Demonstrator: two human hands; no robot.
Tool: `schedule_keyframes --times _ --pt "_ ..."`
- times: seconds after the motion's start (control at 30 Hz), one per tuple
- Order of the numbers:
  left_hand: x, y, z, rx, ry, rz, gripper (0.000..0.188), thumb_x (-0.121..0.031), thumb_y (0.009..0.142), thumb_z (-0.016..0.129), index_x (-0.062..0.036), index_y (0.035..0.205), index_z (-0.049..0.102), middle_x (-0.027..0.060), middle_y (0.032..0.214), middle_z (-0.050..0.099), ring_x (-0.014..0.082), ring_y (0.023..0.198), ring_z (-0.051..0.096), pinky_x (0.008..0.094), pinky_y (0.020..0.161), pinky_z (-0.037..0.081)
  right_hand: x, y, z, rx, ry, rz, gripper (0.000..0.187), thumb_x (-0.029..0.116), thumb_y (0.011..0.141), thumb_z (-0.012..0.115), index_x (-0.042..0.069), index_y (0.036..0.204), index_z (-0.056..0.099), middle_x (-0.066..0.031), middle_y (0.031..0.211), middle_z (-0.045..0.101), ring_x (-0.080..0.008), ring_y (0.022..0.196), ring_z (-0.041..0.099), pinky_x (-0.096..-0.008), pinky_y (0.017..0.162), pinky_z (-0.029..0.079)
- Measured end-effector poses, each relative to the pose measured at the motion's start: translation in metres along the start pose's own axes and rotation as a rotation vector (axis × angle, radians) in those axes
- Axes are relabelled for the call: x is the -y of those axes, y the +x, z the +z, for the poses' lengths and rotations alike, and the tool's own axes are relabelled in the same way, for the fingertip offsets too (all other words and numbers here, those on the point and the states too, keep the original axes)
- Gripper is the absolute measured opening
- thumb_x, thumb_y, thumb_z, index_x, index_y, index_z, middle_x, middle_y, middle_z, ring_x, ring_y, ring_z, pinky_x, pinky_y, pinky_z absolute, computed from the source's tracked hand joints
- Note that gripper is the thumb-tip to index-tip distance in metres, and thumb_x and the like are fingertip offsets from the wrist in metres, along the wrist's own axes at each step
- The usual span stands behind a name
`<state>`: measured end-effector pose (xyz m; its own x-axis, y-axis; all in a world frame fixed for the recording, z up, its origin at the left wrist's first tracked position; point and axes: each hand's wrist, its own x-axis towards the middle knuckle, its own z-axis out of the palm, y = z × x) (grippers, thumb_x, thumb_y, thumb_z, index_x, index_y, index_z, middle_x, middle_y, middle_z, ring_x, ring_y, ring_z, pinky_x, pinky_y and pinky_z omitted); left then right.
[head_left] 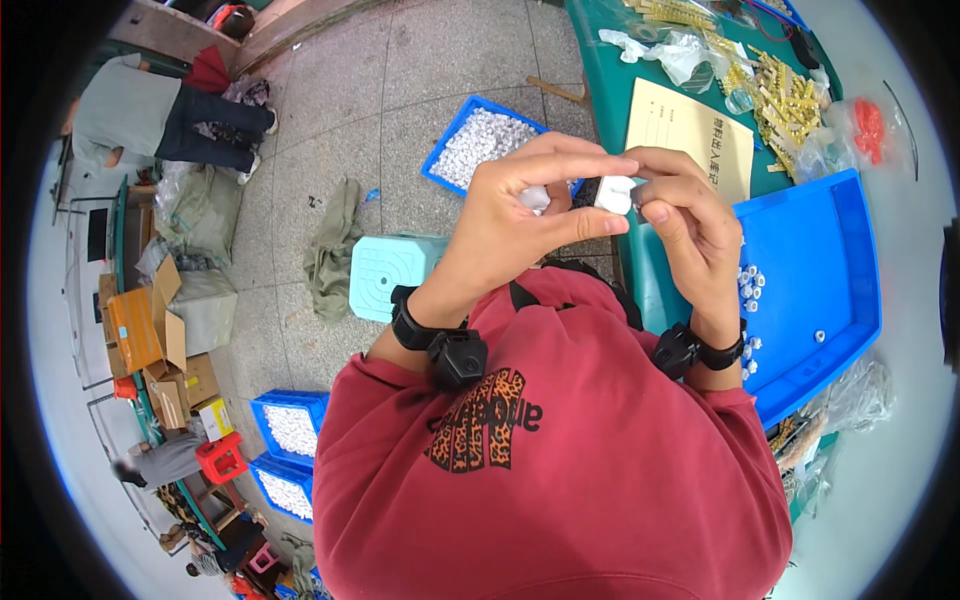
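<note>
Tan paper envelope (688, 135) flat on the green bench (600, 70), clear plastic bags (668, 50) beyond it, open cardboard boxes (160, 345) far left.

This is looking like a small assembly workshop. Just right of the right hand (690, 225), a blue tray (830, 290) holding a few small white parts (750, 285) is sitting on a green surface (600, 80). Beyond the hands, brass-coloured metal pieces (785, 100) and clear plastic bags (670, 50) are lying on it. Behind the left hand (520, 215), a blue bin of white parts (480, 140) is resting on the stone floor (400, 70), and cardboard boxes (160, 340) are piling up far to its left.
</note>
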<state>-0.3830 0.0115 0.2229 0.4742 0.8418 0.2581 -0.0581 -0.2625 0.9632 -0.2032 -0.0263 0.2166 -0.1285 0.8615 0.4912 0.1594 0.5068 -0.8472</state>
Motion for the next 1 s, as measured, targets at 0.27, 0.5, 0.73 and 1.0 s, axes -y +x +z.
schedule_keyframes --times 0.27,0.5,0.73,1.0 --pt "0.005 0.000 0.002 0.005 0.001 0.051 0.036 -0.007 0.066 0.076 -0.0078 0.100 0.066 0.0004 0.094 0.058 0.0009 0.062 0.039 0.0159 0.048 0.028 -0.006 -0.005 0.000 -0.062 0.168 0.073 0.006 0.005 0.086 0.054 -0.001 0.086 0.057 -0.0130 0.099 0.058 -0.0163 0.085 0.056 -0.0266 0.072 0.046" --pt "0.006 0.000 0.004 -0.002 0.024 0.033 0.036 -0.005 0.065 0.076 -0.0070 0.099 0.066 0.0033 0.098 0.060 0.0020 0.058 0.042 0.0161 0.051 0.033 -0.003 -0.003 0.001 -0.026 -0.035 0.021 0.005 0.004 0.083 0.056 0.000 0.084 0.058 -0.0124 0.094 0.059 -0.0183 0.083 0.057 -0.0258 0.070 0.045" --pt "0.063 0.034 -0.015 -0.278 0.300 0.056 0.043 -0.019 0.079 0.066 -0.0081 0.119 0.054 0.0041 0.097 0.058 0.0044 0.058 0.043 0.0173 0.052 0.036 -0.013 -0.011 -0.003 -0.139 0.184 0.037 0.010 0.006 0.087 0.053 -0.003 0.089 0.055 -0.0122 0.095 0.059 -0.0143 0.083 0.056 -0.0241 0.071 0.044" --pt "0.101 0.030 -0.010 -0.180 -1.076 -0.674 0.040 -0.043 0.088 0.050 -0.0082 0.106 0.055 0.0053 0.094 0.055 0.0099 0.063 0.050 0.0211 0.048 0.041 -0.025 -0.023 0.020 -0.086 0.234 0.309 0.013 0.011 0.091 0.049 -0.001 0.090 0.054 -0.0075 0.085 0.061 -0.0087 0.072 0.053 -0.0220 0.065 0.043"
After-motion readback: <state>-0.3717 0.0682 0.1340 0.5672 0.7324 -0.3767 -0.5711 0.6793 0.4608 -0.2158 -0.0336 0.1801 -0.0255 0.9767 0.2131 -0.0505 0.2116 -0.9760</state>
